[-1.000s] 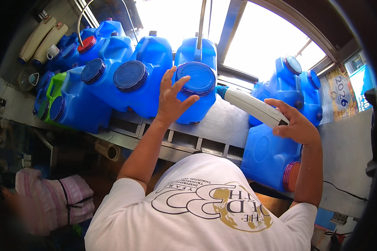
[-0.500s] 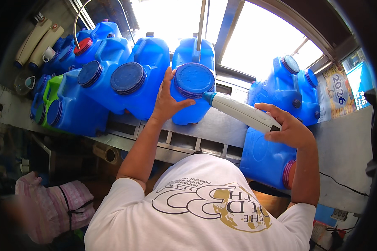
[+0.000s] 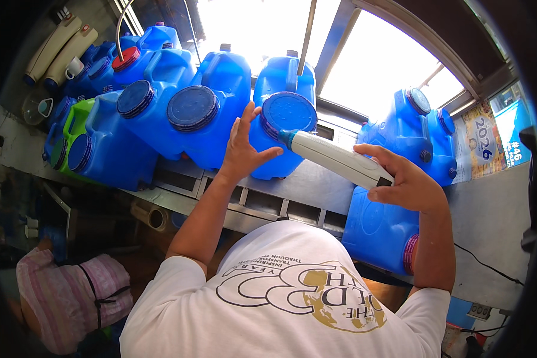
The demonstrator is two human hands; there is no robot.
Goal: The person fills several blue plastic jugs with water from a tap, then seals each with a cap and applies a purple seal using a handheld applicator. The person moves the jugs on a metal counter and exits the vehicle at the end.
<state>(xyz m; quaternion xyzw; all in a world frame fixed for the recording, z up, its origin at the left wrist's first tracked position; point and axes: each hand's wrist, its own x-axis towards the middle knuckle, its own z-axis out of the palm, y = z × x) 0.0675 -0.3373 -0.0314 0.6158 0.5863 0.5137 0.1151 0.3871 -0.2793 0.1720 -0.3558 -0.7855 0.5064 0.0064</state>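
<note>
A blue plastic water jug point(image 3: 274, 156) stands in front of me, its wide round blue cap point(image 3: 289, 113) ringed with a purple band. My right hand point(image 3: 403, 182) is closed round the back end of a long off-white handheld tool point(image 3: 334, 156). The tool's teal tip point(image 3: 288, 138) is at the near edge of the cap; whether it touches cannot be made out. My left hand point(image 3: 243, 149) is open beside the jug's left side, its fingers up and thumb stretched toward the cap. It grips nothing.
Several blue jugs point(image 3: 212, 131) and one green jug point(image 3: 74, 128) crowd the left. More jugs point(image 3: 394, 128) stand right, one lying point(image 3: 376, 230) by my right forearm. A hose runs to a red cap point(image 3: 125, 58). A person in striped clothing point(image 3: 71, 292) is at lower left.
The tool's tip has shifted from the cap's right side to its near edge. My left hand stays open beside the jug. The view has shifted slightly, and the person at lower left has moved.
</note>
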